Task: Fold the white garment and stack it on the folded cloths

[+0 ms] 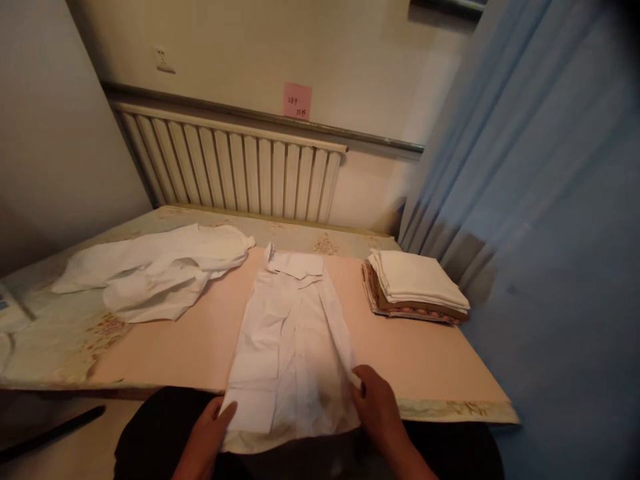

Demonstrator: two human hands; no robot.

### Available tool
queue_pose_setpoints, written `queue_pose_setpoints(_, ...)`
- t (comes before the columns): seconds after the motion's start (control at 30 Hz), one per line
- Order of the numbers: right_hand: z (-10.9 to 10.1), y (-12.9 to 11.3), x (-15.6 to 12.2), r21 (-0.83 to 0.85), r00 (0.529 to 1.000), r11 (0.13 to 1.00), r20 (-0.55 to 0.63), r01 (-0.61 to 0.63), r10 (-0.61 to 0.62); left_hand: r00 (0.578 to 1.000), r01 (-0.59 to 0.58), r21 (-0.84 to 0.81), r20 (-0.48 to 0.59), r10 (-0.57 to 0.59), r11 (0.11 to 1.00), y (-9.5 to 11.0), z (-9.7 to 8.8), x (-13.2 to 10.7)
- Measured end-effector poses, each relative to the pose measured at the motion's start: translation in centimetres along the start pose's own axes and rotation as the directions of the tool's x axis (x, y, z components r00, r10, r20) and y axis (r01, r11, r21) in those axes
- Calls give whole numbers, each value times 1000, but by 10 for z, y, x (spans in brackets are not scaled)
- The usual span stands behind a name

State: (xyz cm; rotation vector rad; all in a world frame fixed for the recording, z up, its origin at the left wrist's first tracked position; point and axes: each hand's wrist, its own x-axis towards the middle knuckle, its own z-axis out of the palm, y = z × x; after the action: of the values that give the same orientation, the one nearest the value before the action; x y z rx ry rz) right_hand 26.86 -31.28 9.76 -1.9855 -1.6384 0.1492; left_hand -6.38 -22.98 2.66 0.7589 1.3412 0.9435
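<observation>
A white shirt (295, 347) lies lengthwise in front of me, its collar at the far end and its sides folded inward. Its near end hangs past the table's front edge. My left hand (213, 423) pinches the near left edge of the shirt between thumb and fingers. On the opposite side, my right hand (377, 407) is closed around the near right edge, with a bit of white cloth showing at the fingers.
A second white garment (170, 267) lies crumpled at the left. At the right is a stack of folded cloths (417, 283). A pink mat (320, 313) covers part of the flowered tabletop (325, 243). A radiator (235, 163) stands behind, and a blue curtain (525, 200) hangs on the right.
</observation>
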Motion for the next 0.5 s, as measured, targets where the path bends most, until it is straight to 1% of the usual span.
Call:
queue_pose_setpoints(0.03, 9, -6, -5, -58, 998, 996, 37, 61, -58, 1000, -1, 0, 2, 1, 1000, -1, 0, 0)
queue_pose_setpoints(0.1, 26, -13, -12, -173, 976, 970, 163, 173, -145, 1000, -9, -2, 6, 9, 1000, -1, -1, 0)
queue_pose_setpoints(0.17, 38, -14, -15, -247, 942, 939, 293, 238, -162, 1000, -8, -13, 10, 8, 1000, -1, -1, 0)
queue_pose_setpoints(0.23, 41, -10, -16, -272, 920, 927, 361, 258, -150, 1000, 7, -24, 10, -7, 1000, 0, -1, 0)
queue_pose_setpoints(0.27, 39, -8, -16, -272, 920, 927, 364, 257, -148, 1000, 17, -25, 10, -17, 1000, 0, -1, 0)
queue_pose_setpoints(0.33, 32, -3, -16, -258, 932, 935, 328, 244, -153, 1000, 23, -24, 14, -22, 999, -1, -1, 1)
queue_pose_setpoints(0.43, 21, 2, -17, -216, 953, 953, 263, 211, -151, 1000, 2, -18, 11, -2, 1000, -4, 1, 5)
queue_pose_setpoints(0.5, 18, 5, -19, -187, 955, 962, 256, 198, -147, 1000, -18, -1, 4, 18, 1000, -6, 1, 7)
